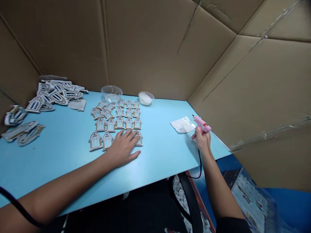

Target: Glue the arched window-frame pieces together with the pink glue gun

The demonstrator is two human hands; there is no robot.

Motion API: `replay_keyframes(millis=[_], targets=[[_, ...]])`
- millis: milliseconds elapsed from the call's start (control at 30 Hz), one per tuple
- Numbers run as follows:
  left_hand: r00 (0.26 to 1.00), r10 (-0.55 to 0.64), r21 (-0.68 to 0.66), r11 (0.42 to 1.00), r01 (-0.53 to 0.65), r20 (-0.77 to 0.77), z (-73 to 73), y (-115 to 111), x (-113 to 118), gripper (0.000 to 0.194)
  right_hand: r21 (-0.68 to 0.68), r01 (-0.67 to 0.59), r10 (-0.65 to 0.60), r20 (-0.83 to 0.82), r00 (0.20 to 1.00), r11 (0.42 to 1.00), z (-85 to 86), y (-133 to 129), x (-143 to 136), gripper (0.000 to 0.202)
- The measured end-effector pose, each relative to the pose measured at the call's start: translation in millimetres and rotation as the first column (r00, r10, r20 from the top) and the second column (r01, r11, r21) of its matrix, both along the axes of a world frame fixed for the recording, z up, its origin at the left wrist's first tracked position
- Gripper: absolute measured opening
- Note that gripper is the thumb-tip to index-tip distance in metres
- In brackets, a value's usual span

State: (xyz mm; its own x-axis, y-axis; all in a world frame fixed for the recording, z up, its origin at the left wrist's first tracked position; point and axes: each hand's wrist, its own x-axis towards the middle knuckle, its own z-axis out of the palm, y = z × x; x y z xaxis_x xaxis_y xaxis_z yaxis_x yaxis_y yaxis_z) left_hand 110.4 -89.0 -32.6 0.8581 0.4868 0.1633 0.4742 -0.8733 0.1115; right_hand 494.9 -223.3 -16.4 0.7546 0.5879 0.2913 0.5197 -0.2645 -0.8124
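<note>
My right hand (pixel 202 138) grips a pink hot glue gun (pixel 201 123) at the right side of the table, its nozzle pointing up and to the left. Beside the nozzle lies a crumpled silvery-white sheet (pixel 182 125). My left hand (pixel 125 145) rests with fingers spread over the front row of small arched window-shaped pieces (pixel 95 141), hiding part of that row. One piece (pixel 139 138) shows at its fingertips. Behind the hand, more such pieces (pixel 120 122) stand in several rows, white with brown edges.
At the back left is a heap of larger arched pieces (pixel 57 92), with loose ones (pixel 30 132) nearer. A clear bowl (pixel 111 93) and a smaller tub with white stuff (pixel 146 98) stand by the cardboard wall (pixel 150 48). A black cord (pixel 200 166) hangs below my right hand.
</note>
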Motion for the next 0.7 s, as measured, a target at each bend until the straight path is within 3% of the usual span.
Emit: replay_keyframes(millis=[167, 333, 467, 600, 700], targets=[[1.000, 0.001, -0.007, 1.000, -0.001, 0.006, 1.6, 0.6, -0.9, 0.055, 0.125, -0.252, 0.271, -0.174, 0.947, 0.960, 23.4, 35.6, -52.1, 0.042], [1.000, -0.001, -0.010, 1.000, 0.001, 0.029, 4.0, 2.7, -1.8, 0.066, 0.194, -0.514, 0.547, -0.380, 0.746, 0.836, 26.2, 91.2, -98.1, 0.036], [0.998, -0.055, -0.030, 0.998, 0.055, -0.016, 5.9, 3.4, -2.6, 0.063, 0.234, -0.578, 0.608, -0.488, 0.625, 0.782, 6.8, 115.2, -120.1, 0.048], [0.990, -0.136, -0.086, 0.987, 0.137, 0.024, 10.8, 5.2, -4.7, 0.050, 0.210, -0.594, 0.593, -0.562, 0.577, 0.777, -14.8, 111.3, -125.8, 0.051], [0.977, -0.202, -0.127, 0.970, 0.209, 0.065, 13.1, 8.2, -9.4, 0.056, 0.183, -0.604, 0.575, -0.599, 0.557, 0.775, -19.1, 105.8, -123.0, 0.054]])
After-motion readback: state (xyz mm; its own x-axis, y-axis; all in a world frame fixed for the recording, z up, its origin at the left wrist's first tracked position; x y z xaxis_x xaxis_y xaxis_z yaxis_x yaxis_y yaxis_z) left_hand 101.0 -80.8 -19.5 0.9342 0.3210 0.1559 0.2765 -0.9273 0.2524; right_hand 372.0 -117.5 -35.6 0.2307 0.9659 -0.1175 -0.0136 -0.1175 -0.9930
